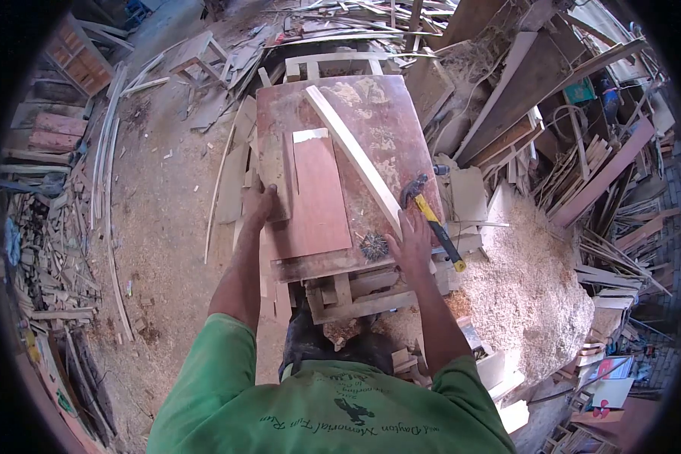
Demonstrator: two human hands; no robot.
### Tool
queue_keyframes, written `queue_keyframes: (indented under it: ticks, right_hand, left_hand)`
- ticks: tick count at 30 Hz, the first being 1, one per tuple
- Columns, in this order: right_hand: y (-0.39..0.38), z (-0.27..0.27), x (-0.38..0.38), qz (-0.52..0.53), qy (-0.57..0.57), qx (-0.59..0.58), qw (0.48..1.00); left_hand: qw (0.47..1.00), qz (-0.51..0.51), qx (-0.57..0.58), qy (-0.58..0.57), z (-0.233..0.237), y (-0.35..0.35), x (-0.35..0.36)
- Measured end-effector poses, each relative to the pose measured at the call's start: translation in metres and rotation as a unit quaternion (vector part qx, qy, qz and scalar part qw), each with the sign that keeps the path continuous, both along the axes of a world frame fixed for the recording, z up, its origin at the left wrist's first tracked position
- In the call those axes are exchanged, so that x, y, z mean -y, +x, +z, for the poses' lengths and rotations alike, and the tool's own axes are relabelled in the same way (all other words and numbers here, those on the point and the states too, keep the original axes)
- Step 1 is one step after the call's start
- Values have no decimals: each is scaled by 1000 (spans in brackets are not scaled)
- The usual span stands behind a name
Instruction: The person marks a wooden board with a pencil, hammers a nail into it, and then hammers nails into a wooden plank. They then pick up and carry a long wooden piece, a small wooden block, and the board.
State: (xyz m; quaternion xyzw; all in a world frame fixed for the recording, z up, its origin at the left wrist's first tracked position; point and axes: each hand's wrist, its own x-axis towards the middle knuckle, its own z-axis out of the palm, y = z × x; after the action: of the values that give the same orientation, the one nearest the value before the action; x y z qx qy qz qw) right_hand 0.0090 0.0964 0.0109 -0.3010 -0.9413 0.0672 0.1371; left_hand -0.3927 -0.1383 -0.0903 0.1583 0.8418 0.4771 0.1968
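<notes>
On the worn reddish tabletop [280, 102] lies a flat pinkish wooden panel [319, 197] with a pale patch at its far end. My left hand [260, 201] is closed on a narrow wooden board [276, 170] along the panel's left side. A long pale wooden strip [352, 149] slants across the table, and my right hand [412, 240] grips its near end, partly covering it. Just right of that hand is a claw hammer [433, 219] with a yellow and black handle. A dark cluster of nails [373, 246] sits between the panel and my right hand.
Sawdust and shavings [533, 280] are heaped on the floor to the right. Scrap wood [57, 265] is piled at the left. Long boards [507, 98] lean at the back right, and a small wooden frame [197, 57] stands at the back left.
</notes>
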Motion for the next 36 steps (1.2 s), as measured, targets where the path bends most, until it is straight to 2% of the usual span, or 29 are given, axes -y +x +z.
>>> queue_keyframes:
  ticks: [3,6,10,19,36]
  right_hand:
    - [-7,-19,-6,-17,14,35,999]
    - [-13,-19,-1,-41,-20,38,998]
    - [-13,-22,-4,-55,-16,26,998]
    - [-16,-22,-5,-62,-10,42,997]
    - [-20,-26,-6,-72,-16,40,996]
  left_hand:
    - [998,35,27,-34,57,23,-6]
    - [986,27,-71,-149,51,33,-13]
    - [979,94,-129,-126,38,50,-23]
    - [989,88,-105,-53,49,63,-38]
    - [992,90,-83,-40,50,62,-47]
